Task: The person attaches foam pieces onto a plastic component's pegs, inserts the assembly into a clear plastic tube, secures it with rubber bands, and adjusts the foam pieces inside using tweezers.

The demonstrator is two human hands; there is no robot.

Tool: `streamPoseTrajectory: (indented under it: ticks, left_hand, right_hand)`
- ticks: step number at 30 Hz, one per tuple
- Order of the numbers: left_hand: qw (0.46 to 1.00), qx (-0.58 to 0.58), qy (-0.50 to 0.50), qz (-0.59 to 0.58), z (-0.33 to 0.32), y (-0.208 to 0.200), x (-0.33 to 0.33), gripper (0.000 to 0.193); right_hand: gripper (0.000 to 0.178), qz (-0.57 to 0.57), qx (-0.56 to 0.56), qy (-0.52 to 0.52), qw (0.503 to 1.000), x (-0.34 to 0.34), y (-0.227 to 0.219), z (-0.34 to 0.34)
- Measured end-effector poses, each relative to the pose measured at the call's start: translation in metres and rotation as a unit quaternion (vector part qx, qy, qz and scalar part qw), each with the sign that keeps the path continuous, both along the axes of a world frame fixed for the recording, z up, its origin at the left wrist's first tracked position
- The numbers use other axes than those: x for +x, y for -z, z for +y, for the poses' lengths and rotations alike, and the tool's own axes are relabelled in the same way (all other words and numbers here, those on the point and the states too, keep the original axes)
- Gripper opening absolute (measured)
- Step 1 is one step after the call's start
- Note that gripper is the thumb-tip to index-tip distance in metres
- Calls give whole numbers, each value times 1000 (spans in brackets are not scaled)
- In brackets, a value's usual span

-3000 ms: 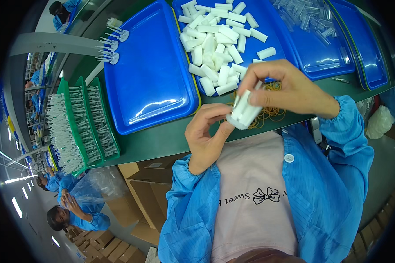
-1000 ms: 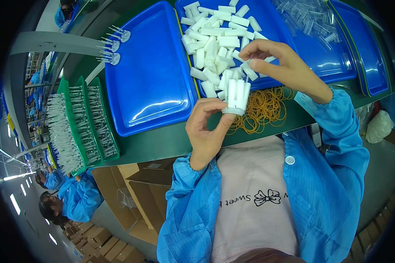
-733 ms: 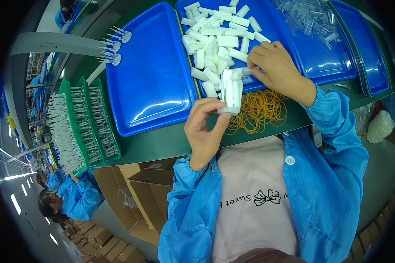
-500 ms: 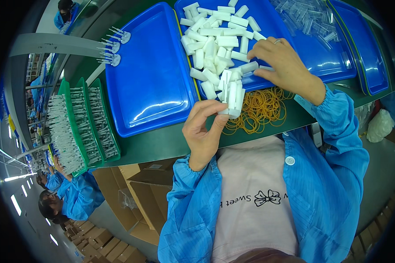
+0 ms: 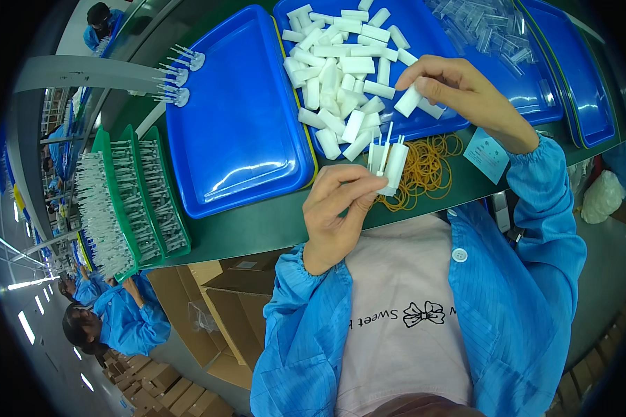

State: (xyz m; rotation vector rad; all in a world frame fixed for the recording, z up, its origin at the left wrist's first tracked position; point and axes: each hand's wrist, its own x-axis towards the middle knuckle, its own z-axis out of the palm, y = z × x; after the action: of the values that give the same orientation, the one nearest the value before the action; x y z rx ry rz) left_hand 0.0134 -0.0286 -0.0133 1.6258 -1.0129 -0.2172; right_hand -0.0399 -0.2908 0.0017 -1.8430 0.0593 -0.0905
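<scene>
The person's left hand (image 5: 337,215) is reaching over the near edge of the green tabletop (image 5: 243,233), its grip clamping the base of a white pronged piece (image 5: 394,169) between thumb and fingers. The pronged piece is pointing its thin pins up and away from the body, and it is carrying white block-like parts around them; the fingers are hiding part of its base.

The right hand (image 5: 459,87) is hanging over the near right corner of the middle blue tray (image 5: 428,35), its grip closing with thumb and fingertips on the upper end of a white block (image 5: 408,101). That block is tilting, its lower end facing the pronged piece but staying apart from it. Another block is lying just beside it, partly under the hand. A loose heap of similar blocks (image 5: 334,62) is filling much of the same tray.

Orange rubber bands (image 5: 428,170) are lying in a tangle between the tray and the body, just beside the left hand's piece. A pale blue card (image 5: 487,154) is lying near the right wrist. Clear plastic parts (image 5: 490,31) are resting in the next tray to the right, while three pronged pieces (image 5: 176,78) are standing along the upper left edge of the left blue tray (image 5: 236,118).
</scene>
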Motion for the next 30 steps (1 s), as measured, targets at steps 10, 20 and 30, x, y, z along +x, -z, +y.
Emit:
streamPoseTrajectory:
  ticks: [10,20,30]
  left_hand:
    - [995,12,36,-95,-3,-7,-1,25]
    - [995,5,-50,-87,-4,-7,-4,26]
    - [993,18,-39,107,0,7,1,13]
  right_hand:
    - [25,81,141,-71,984,-3,-10,23]
    - [14,-17,8,-72,997,-19,-31,55]
    - [18,5,-474,86,876,-17,17,7]
